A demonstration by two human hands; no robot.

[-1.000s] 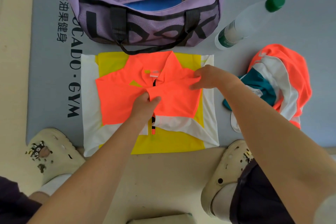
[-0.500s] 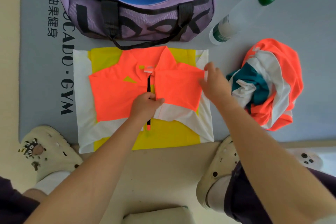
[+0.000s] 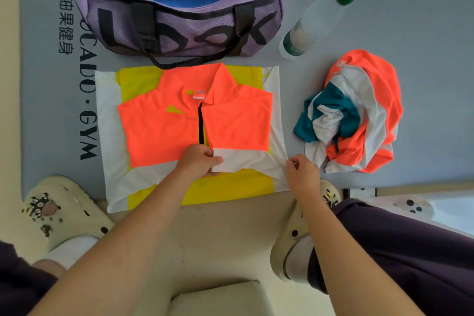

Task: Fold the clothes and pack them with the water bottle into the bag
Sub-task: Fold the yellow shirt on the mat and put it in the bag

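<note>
**Fold at risk of slipping apart**

Jacket (image 3: 179, 131) lay flat on the mat (image 3: 423, 33), near the open bag (image 3: 184, 15). Your left hand (image 3: 198, 161) pinched its zipper hem; your right hand (image 3: 302, 174) pinched the near right corner. Uneven pulling could have skewed the folded sleeves.

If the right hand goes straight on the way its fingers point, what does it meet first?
Probably the crumpled orange, white and teal garment; the right hand points up towards it, though depth is unclear.
</note>
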